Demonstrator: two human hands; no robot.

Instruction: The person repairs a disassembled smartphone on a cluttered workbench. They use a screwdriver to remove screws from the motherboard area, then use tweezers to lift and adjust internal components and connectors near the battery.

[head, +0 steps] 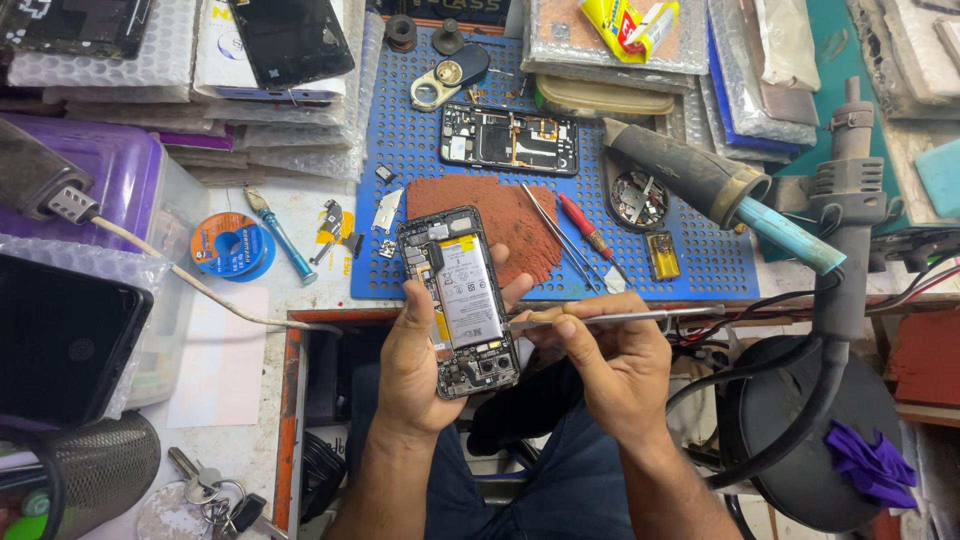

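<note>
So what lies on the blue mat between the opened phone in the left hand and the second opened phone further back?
In the head view, a reddish-brown pad lies on the blue mat between the held phone and the second opened phone.

My left hand (pixel 418 362) was raised in front of me, palm turned up and inward, thumb lying along the near side and fingers (pixel 516 287) curled round from behind, closed in a cradling grip. My left forearm rose from the lower edge of view, bare to the wrist. My right hand (pixel 612 362) sat just beside it, knuckles up, thumb and forefinger pinched shut in a pen grip. My right forearm angled in from lower right.
</note>
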